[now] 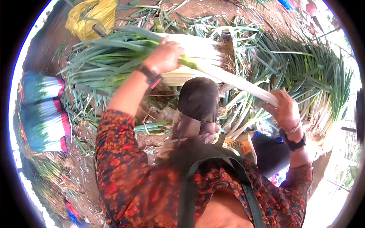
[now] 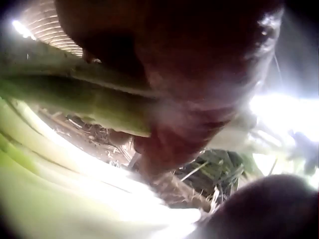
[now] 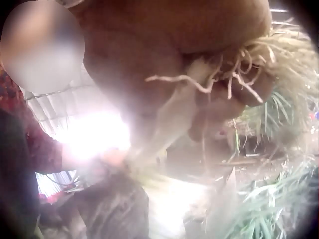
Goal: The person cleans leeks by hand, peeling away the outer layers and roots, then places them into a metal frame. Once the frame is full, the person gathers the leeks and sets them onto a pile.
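Fingers curled, my right hand (image 1: 286, 110) grips a leek (image 1: 235, 81) by its root end while my left hand (image 1: 165, 57) holds it near the green, the white stalk stretched between. Its long axis slants, roots toward my right fingers and nearer my body, greens toward my left. Around my left fingers, a stack of leeks (image 1: 118, 55) lies lined up, leaves leftward; that much looks done. The held one seems not yet settled, and a heap of leeks (image 1: 319, 72) beyond my right fingers appears left.
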A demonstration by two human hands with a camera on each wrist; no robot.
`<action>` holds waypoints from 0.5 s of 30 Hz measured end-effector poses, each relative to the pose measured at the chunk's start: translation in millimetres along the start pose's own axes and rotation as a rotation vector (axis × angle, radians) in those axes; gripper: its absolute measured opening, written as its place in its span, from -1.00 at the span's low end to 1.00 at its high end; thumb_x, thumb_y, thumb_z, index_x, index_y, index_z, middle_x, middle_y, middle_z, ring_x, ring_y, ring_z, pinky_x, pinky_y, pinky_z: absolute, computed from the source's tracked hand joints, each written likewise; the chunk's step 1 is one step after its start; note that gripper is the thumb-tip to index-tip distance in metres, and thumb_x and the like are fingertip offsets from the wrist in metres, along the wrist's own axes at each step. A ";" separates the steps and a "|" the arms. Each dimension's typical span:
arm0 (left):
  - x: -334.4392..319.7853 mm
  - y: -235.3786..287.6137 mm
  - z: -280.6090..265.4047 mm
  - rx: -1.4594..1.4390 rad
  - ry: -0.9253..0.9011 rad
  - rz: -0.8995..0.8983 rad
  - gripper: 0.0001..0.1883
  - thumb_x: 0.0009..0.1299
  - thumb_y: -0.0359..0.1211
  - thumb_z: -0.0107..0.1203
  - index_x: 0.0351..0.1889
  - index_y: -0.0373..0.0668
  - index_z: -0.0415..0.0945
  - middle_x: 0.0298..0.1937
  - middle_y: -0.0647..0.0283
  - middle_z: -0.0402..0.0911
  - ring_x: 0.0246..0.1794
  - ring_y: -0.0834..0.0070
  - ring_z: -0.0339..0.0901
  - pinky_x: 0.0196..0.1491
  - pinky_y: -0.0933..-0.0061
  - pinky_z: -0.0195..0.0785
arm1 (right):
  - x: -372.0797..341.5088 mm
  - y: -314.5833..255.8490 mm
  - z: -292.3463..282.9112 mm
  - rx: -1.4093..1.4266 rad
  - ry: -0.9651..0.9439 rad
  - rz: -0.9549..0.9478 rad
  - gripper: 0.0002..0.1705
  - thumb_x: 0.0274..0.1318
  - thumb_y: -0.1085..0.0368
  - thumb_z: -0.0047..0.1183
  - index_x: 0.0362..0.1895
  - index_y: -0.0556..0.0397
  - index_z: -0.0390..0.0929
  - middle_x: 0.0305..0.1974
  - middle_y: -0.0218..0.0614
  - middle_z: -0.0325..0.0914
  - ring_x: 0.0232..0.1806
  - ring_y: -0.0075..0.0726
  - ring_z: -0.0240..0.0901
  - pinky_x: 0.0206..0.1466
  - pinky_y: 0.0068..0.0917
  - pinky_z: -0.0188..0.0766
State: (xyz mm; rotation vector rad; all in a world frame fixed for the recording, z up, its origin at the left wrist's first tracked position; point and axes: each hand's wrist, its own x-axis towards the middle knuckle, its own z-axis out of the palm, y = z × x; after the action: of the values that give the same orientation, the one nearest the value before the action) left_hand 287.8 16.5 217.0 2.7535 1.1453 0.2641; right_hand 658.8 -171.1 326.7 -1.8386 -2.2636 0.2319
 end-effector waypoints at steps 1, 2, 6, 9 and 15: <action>-7.2 -10.1 -9.0 0.055 0.070 0.013 -0.71 0.03 -0.37 0.28 -0.25 -0.08 0.53 -0.19 0.22 0.51 0.03 0.19 0.42 0.29 -0.03 0.04 | 5.4 3.2 14.2 0.067 0.046 -0.043 -0.58 -0.10 0.09 0.34 -0.20 0.03 0.52 -0.37 -0.21 0.56 -0.36 -0.04 0.54 -0.31 -0.25 0.47; -14.9 -20.3 -21.3 0.109 0.141 0.026 -0.70 0.00 -0.39 0.29 -0.27 -0.10 0.52 -0.21 0.20 0.50 0.01 0.15 0.42 0.26 0.00 0.08 | 14.6 2.8 26.7 0.110 0.066 -0.084 -0.58 -0.06 0.11 0.31 -0.15 0.03 0.51 -0.35 -0.21 0.55 -0.34 -0.03 0.54 -0.29 -0.24 0.47; -49.1 -34.7 -92.2 0.380 0.155 -0.156 -0.73 0.03 -0.53 0.15 -0.28 -0.09 0.55 -0.22 0.20 0.53 -0.01 0.22 0.45 0.22 0.07 0.12 | 72.7 -13.1 75.7 0.196 0.065 -0.208 -0.54 0.06 0.09 0.20 0.01 -0.01 0.47 -0.22 -0.18 0.52 -0.25 0.01 0.52 -0.18 -0.20 0.47; -51.1 -60.1 -113.1 0.563 0.189 -0.266 -0.72 0.01 -0.54 0.16 -0.28 -0.08 0.55 -0.20 0.22 0.52 0.00 0.24 0.44 0.22 0.08 0.11 | 135.5 -17.9 121.5 0.254 0.123 -0.262 -0.53 0.08 0.05 0.17 0.05 -0.07 0.46 -0.16 -0.17 0.52 -0.12 0.02 0.47 -0.05 -0.15 0.42; -3.5 -147.8 -65.8 0.618 0.283 -0.318 -0.66 0.07 -0.28 0.30 -0.16 0.00 0.54 -0.12 0.28 0.52 0.08 0.29 0.40 0.28 -0.04 0.02 | 261.6 -8.7 163.2 -0.235 0.028 -0.055 -0.50 0.11 -0.15 0.07 0.10 -0.32 0.47 -0.03 -0.43 0.57 0.15 -0.11 0.27 0.23 0.00 0.13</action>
State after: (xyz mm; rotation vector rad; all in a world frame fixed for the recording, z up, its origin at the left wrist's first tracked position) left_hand 169.5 121.6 250.7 3.0225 2.0074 0.3070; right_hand 556.3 85.2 189.2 -1.8704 -2.4059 -0.0712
